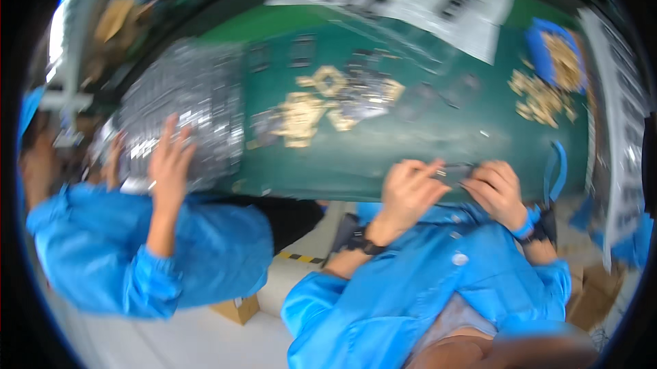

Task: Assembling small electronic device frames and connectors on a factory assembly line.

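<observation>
Two hands on one little dark part (pixel 452 173), and it's fingertip work all the way! My left hand (pixel 414 191) pinches it from one end, my right hand (pixel 496 191) from the other, both grips closed on it. The part sits just over the near edge of the worktop (pixel 328 176), right of the middle; whether it's lifted or resting, I cannot tell. Something pale shows by my left fingertips, too blurred to name.

Now, how to play this well: I'd say light pressure, thumbs underneath, both ends level, because a thin part like this could bend or flip if one side pushes harder. One hand should steady, the other do the fine moving. Low over the worktop is the sensible place, so a slip would land on green and not over that near edge into my lap.

Watch the right corner, too! A blue strip (pixel 562 169) lies by the near right corner, best kept clear of my right elbow. Loose tan pieces (pixel 537 101) spill beside the blue bin (pixel 536 44) toward the far right corner, reachable by my right hand if the left holds firm. Mid-worktop, a jumbled pile of dark pieces (pixel 363 88) calls for picking singly.
</observation>
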Demonstrator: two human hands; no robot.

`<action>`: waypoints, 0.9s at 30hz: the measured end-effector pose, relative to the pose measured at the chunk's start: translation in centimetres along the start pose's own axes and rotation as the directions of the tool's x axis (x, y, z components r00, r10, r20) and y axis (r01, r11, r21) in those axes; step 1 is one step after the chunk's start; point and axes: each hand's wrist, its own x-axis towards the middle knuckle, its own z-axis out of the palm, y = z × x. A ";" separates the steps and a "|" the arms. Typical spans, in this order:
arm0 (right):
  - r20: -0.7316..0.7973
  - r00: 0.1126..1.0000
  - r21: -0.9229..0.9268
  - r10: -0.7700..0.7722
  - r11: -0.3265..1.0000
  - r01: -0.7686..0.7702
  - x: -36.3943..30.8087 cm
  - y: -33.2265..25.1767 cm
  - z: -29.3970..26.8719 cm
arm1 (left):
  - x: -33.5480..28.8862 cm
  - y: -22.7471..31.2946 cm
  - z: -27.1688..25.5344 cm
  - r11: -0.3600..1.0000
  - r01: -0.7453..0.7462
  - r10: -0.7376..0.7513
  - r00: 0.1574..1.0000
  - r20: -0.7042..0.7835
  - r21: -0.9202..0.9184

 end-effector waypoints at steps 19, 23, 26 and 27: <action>-0.115 0.993 -0.119 -0.008 0.993 -0.005 -0.3 -1.0 0.4 | -1.5 -0.4 1.4 0.997 -0.013 0.019 0.997 -0.073 0.079; -0.082 0.995 -0.013 0.053 0.998 -0.054 -0.7 -1.0 0.8 | -1.2 0.1 1.7 0.999 -0.033 0.034 0.999 -0.018 0.035; -0.075 0.997 0.021 0.025 0.999 -0.024 -0.5 -1.6 1.4 | -1.5 0.8 2.1 0.998 -0.050 0.050 0.999 -0.004 0.024; -0.080 0.997 0.014 0.019 1.000 -0.018 -0.5 -1.6 1.6 | -1.8 0.7 2.4 0.998 -0.058 0.058 0.998 -0.010 0.025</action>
